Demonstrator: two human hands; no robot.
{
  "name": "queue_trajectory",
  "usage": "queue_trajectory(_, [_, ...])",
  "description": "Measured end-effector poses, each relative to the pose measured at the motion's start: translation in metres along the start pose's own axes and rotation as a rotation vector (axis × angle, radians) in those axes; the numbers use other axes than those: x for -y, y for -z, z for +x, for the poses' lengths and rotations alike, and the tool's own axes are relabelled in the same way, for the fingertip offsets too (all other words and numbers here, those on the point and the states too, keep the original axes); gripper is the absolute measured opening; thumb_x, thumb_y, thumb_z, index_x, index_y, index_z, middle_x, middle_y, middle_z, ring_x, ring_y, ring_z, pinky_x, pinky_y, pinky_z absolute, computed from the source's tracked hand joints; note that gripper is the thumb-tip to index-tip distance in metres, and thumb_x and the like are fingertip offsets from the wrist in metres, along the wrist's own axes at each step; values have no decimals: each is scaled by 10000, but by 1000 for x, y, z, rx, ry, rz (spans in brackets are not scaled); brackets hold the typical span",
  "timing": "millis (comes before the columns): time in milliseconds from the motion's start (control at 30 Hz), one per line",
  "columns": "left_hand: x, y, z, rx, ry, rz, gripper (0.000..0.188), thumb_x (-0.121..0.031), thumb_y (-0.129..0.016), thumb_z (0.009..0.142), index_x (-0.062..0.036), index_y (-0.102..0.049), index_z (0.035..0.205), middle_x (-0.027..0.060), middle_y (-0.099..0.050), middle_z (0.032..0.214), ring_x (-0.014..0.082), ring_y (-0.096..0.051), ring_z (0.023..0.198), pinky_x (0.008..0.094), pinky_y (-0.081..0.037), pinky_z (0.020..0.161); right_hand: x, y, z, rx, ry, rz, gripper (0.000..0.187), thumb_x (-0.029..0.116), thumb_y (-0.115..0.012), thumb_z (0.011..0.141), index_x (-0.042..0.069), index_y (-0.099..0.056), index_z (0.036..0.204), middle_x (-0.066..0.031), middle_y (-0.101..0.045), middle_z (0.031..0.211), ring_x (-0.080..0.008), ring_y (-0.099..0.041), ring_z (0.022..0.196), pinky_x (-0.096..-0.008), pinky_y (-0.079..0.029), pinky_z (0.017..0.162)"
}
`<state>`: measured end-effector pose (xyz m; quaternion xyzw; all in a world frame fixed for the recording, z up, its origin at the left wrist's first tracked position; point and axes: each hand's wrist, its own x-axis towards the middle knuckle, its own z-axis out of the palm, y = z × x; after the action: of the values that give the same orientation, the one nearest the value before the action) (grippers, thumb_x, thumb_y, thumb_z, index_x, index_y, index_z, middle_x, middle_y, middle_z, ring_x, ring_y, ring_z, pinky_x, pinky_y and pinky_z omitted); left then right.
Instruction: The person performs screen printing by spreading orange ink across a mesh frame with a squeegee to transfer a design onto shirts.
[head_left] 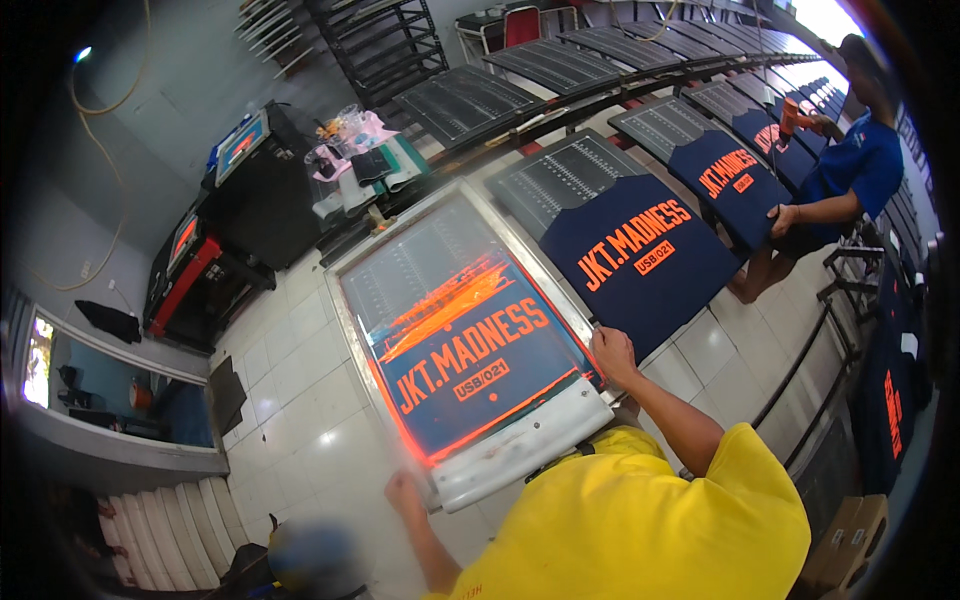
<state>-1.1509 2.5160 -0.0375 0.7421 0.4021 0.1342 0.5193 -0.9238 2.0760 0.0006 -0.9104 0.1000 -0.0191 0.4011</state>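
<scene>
A screen printing frame (358, 350) with a pale metal rim lies in front of me, over a dark printing board. Orange ink is smeared across its mesh, and orange lettering shows through the lower half. Along its near end runs a thick white bar (530, 445). My right hand (613, 357) is closed on the frame's right rim. At the near left corner my left hand (404, 493) is closed at the frame's edge, its fingertips partly hidden. Just right of the frame, a navy shirt (640, 260) with orange lettering lies flat on another board.
At right, a person in a blue shirt (850, 175) holds an orange heat gun (790, 120) over printed navy shirts. Rows of dark boards (470, 105) stretch behind. Plastic bags and cloths (355, 145) cover a stand at back left. A cardboard box (845, 545) stands lower right.
</scene>
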Motion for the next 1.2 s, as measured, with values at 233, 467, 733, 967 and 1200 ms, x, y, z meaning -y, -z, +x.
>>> queue_trajectory(233, [7,-9,-1,-128,-2,-69,352,-248,-569,994,43,-660,818,52,-638,749,134,-569,686,303,-472,655,0,-3,3,3,11,34,331,255,-466,939,-10,-646,853,-255,-658,882,-472,-621,891,-523,-491,772])
queue_trajectory(467, [-21,-12,-10,-85,-27,115,370,-275,-563,997,42,-641,823,55,-615,745,137,-541,683,307,-462,655,-6,-1,6,26,14,87,329,262,-459,952,-7,-641,896,-250,-661,913,-471,-618,903,-517,-489,774])
queue_trajectory(733, [11,-15,-1,-201,-188,288,403,-262,-524,999,75,-612,796,68,-601,713,156,-520,668,346,-454,642,-7,0,5,107,-13,169,317,247,-476,959,-2,-669,998,-254,-667,953,-467,-621,933,-498,-502,797])
queue_trajectory(967, [-32,-23,-18,-137,-159,318,427,-236,-470,1025,93,-570,772,105,-594,708,182,-596,666,340,-510,636,-10,-3,5,94,-9,297,327,227,-486,973,10,-662,1142,-254,-666,1040,-434,-629,996,-464,-500,861])
queue_trajectory(1200, [-14,-18,-9,-194,-140,308,444,-295,-532,999,72,-586,756,55,-581,692,146,-512,667,352,-448,625,-16,-7,2,57,53,364,362,199,-508,968,-26,-620,1229,-248,-693,1021,-357,-691,955,-406,-519,847])
